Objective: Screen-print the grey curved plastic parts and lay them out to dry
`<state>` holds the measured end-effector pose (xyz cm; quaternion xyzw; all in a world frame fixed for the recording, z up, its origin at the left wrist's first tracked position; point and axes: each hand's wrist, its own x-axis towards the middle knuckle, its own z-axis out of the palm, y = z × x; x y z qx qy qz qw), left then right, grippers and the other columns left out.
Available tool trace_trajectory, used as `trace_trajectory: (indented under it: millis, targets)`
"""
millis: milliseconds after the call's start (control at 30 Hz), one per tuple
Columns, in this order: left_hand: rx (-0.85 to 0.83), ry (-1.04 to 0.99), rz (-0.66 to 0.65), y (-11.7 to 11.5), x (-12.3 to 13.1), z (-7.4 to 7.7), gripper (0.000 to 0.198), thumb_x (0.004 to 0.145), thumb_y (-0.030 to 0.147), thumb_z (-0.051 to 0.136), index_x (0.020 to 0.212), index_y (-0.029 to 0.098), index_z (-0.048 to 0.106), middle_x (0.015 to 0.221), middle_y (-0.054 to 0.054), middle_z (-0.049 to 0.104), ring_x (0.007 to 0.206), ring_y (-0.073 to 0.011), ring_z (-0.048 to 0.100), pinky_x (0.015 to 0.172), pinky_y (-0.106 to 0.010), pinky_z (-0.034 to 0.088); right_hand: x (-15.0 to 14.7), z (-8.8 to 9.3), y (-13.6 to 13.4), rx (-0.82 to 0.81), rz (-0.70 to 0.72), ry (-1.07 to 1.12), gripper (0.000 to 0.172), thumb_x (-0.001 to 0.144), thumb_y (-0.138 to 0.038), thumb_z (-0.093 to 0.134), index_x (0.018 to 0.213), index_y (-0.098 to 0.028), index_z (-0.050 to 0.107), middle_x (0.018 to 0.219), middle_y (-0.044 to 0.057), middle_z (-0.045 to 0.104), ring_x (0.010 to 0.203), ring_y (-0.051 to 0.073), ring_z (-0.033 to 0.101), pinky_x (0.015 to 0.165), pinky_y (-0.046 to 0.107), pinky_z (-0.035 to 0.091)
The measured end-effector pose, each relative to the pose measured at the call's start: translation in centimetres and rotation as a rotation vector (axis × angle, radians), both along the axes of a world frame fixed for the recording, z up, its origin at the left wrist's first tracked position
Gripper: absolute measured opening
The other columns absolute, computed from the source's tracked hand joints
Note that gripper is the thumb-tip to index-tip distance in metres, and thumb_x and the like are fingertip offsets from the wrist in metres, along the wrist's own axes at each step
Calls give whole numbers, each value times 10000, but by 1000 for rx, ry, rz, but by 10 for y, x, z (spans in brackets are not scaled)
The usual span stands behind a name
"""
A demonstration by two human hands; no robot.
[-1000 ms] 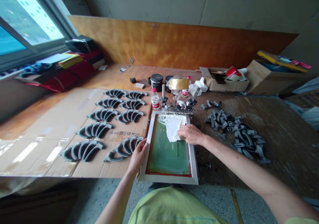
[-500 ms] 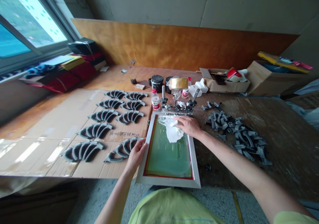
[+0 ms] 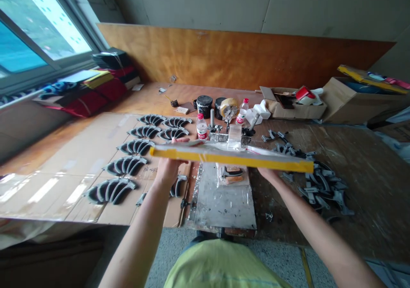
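Observation:
The screen printing frame [image 3: 230,157] is tilted up on its hinge, its yellow-taped front edge towards me. My left hand [image 3: 170,166] grips its left side, with fingers showing above the edge. My right hand [image 3: 266,173] is at the frame's right side, its fingers hidden behind the frame. Below lies a grey metal base plate [image 3: 224,207]. On it sits a clear-wrapped holder [image 3: 241,181] with a dark curved piece [image 3: 228,174] and brownish strips. A hinge clamp [image 3: 219,137] stands behind, next to a pale upright piece [image 3: 235,135].
Rows of grey curved parts [image 3: 110,191] lie on cardboard [image 3: 64,168] at left. More parts [image 3: 323,185] are heaped at right. Behind stand bottles [image 3: 201,127], black tubs [image 3: 204,106], a tape roll [image 3: 229,107] and an open cardboard box [image 3: 293,112].
The frame has swung up from lying flat, uncovering the base plate and holder. My left hand has moved up with it. My right hand has left the white ink and is behind the frame.

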<state>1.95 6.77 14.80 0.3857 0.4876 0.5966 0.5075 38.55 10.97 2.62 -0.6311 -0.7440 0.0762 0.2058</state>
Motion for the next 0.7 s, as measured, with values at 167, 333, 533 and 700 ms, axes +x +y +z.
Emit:
trace_trajectory:
  millis: [167,333,533,700]
  targets:
    - [38,16,23,27,5,9,397,829,579,566,840,182,579,691,-18,647,600,-121,584,547,-222,442,-29,-41,-37,-100,178,128,168,846,-229,586,991,-194,663,1003,74,700,981,223,623,885,375,483]
    - [-119,502,187,-4,-10,-49,489,857,608,499,1155,225,560,959,-68,684,837,-193,639,754,-332,502,-37,-49,-37,-43,225,151,204,844,-251,587,1032,-222,661,1031,74,694,993,255,609,904,435,473]
    - [-754,1173,397,-76,-27,-159,516,833,530,542,1239,216,593,1432,-175,466,1314,-387,400,1032,-559,343,-33,-54,-33,-21,264,209,208,881,-339,538,1002,-230,667,991,82,703,932,267,616,860,439,489]
    - [-903,1204,319,-80,-24,-186,614,806,615,508,1274,223,574,1487,-192,390,1349,-425,323,973,-642,351,-33,-57,-33,-7,283,224,249,897,-394,510,995,-225,665,992,96,704,937,283,611,870,460,484]
